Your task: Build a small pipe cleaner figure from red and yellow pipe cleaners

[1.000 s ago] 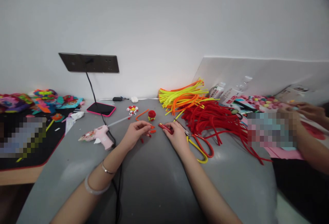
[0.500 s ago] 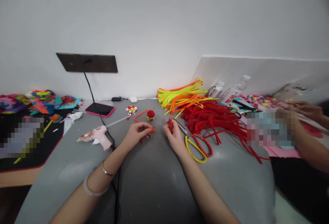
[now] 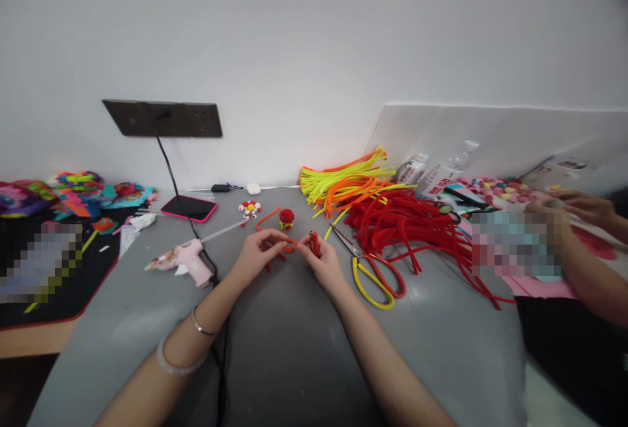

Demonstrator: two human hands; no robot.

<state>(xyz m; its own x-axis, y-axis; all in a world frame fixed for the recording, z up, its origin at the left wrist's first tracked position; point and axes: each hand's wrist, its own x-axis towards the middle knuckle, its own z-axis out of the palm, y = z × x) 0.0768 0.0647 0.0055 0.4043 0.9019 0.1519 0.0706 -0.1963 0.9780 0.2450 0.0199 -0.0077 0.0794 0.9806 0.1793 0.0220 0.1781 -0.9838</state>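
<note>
My left hand [image 3: 259,256] pinches a short bent orange pipe cleaner [image 3: 291,245], and a bit of red shows under its fingers. Close beside it, my right hand [image 3: 324,266] is closed around a short red cylindrical thing [image 3: 314,244], with its fingertips at the orange pipe cleaner's end. Behind the hands stand a small red and yellow figure [image 3: 286,219] and a bent orange pipe cleaner piece [image 3: 267,218]. Scissors [image 3: 360,254] with red and yellow handles lie open to the right of my right hand.
Red pipe cleaners [image 3: 407,224] and yellow and orange ones [image 3: 346,182] are heaped at the right. On the left lie a pink glue gun [image 3: 189,262], its cord, a phone [image 3: 189,208] and a flower of beads [image 3: 250,209]. Another person's hands [image 3: 554,218] are at the far right.
My right hand has moved left with the red cylindrical thing, and its fingertips now meet the orange pipe cleaner in my left hand. The left hand has barely shifted.
</note>
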